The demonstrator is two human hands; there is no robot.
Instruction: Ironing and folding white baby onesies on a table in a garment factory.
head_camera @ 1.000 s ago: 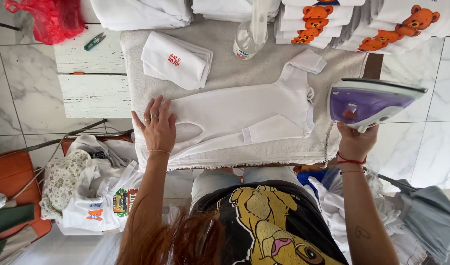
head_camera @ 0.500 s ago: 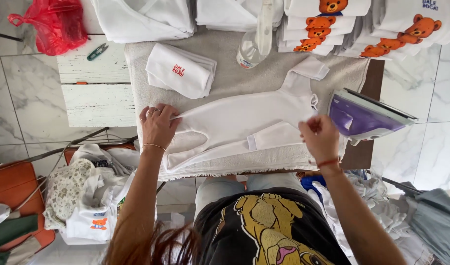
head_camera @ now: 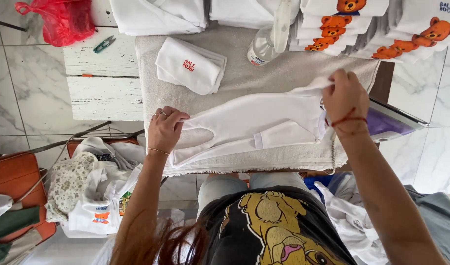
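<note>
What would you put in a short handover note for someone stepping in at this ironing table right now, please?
Left hand pinches the near end of the white garment; right hand grips its far end. The garment lies stretched flat on the grey towel. The purple iron sits set aside at the right edge, beyond the right hand. One folded white piece lies further up. The stretched garment is not yet folded.

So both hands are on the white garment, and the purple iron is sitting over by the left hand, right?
Not quite. In the head view both hands, left hand and right hand, do hold the white garment, but the purple iron sits by the right hand, not the left.
</note>
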